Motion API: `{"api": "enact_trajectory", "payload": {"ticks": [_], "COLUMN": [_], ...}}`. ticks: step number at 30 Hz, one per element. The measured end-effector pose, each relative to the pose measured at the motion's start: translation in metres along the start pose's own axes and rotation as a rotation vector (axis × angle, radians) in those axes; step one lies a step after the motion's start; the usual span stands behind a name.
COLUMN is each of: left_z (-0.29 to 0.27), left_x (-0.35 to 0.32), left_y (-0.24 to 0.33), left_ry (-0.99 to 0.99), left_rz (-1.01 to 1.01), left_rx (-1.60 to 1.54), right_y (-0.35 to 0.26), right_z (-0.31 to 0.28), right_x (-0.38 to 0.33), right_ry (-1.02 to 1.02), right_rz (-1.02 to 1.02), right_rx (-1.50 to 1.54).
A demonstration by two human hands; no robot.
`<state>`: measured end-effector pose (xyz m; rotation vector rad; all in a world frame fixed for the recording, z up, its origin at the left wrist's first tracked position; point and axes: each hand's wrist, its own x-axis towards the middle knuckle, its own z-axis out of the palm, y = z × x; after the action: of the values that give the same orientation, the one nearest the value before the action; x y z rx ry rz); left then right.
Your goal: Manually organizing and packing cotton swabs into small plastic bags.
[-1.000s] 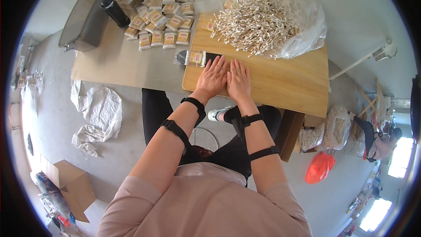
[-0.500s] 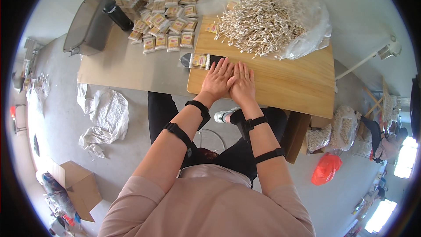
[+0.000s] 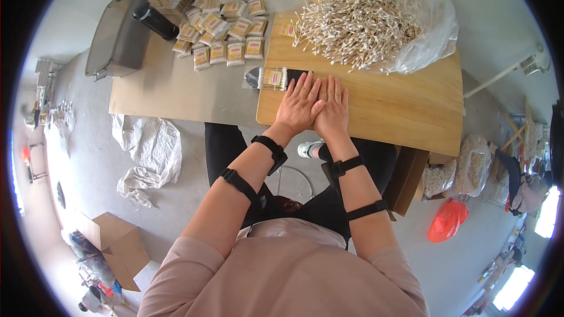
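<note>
Left hand: our left hand [image 3: 299, 105] lies flat, palm down, fingers stretched and close together, on the wooden counter [image 3: 388, 108]; it pinches nothing
Right hand: our right hand [image 3: 332, 107] lies flat beside it, fingers straight, its inner edge touching the left hand; we grip nothing
Packet: a small clear packet [image 3: 272, 78] of swabs with a yellow label lies just beyond our left fingertips, at the counter's left edge, on a dark thing we cannot make out
Swab heap: a loose pile of white cotton swabs [image 3: 355, 20] sits on an open clear bag [image 3: 432, 35] at the far side of the counter, apart from our hands
Filled packets: many labelled packets [image 3: 226, 20] lie spread on the lower grey board [image 3: 170, 88] to the left, beyond the wooden counter
Bin: a grey tray [image 3: 117, 35] and a black bottle [image 3: 154, 21] stand at the board's far left
Arms: black straps [image 3: 271, 149] wrap both wrists and forearms
Floor: a crumpled white sack [image 3: 147, 155], a cardboard box [image 3: 117, 240] and an orange bag [image 3: 446, 220] lie around us
</note>
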<state>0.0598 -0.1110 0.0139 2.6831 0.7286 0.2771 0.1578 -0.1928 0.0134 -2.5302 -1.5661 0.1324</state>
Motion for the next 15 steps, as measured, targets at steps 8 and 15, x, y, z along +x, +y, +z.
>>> {"api": "enact_trajectory", "payload": {"ticks": [8,15], "left_z": [-0.001,-0.002], "left_x": [0.000,-0.006], "left_y": [-0.001,-0.015], "left_ry": [0.057,0.219], "left_rz": [0.027,0.054], "left_rx": [0.004,-0.405], "right_y": [-0.003,-0.004], "right_z": [-0.009,-0.009], "right_x": [0.000,0.000], "right_ry": [-0.023,-0.013], "right_rz": [0.007,0.010], "right_rx": [0.014,-0.029]}}
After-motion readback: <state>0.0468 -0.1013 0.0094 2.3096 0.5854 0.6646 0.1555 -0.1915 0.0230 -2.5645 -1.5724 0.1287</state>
